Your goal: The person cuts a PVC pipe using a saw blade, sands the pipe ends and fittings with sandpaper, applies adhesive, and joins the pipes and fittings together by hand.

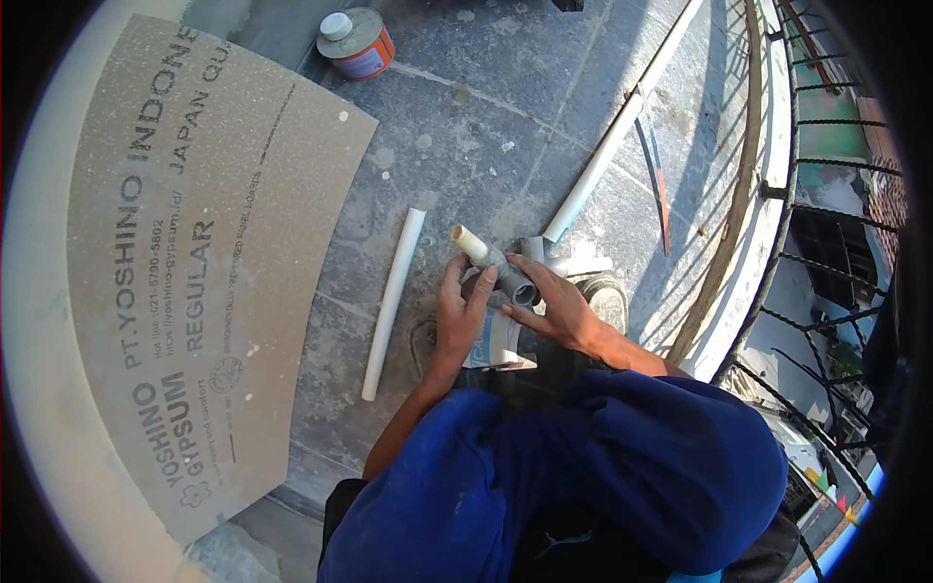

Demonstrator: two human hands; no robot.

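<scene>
Between my two hands is a grey plastic pipe fitting (517, 289), its round open end facing me. A short cream pipe stub (468, 241) sticks out of its far left side. My left hand (465, 313) is closed round the fitting's left part, thumb on top. From the right, my right hand (562, 309) grips it too, fingers partly hidden. Just beyond the right hand is another grey fitting (532, 249), with a short pale pipe piece (581, 265) beside it. Below the hands, a white and blue item (496, 340) shows in part between my legs.
A white pipe length (394, 303) lies left of my hands. The long white pipe (622, 121) runs to the far right, beside a thin hacksaw blade-like strip (661, 185). A glue-type can (357, 44) stands far left, near a large gypsum board (214, 282). Black railing (792, 233) borders the right.
</scene>
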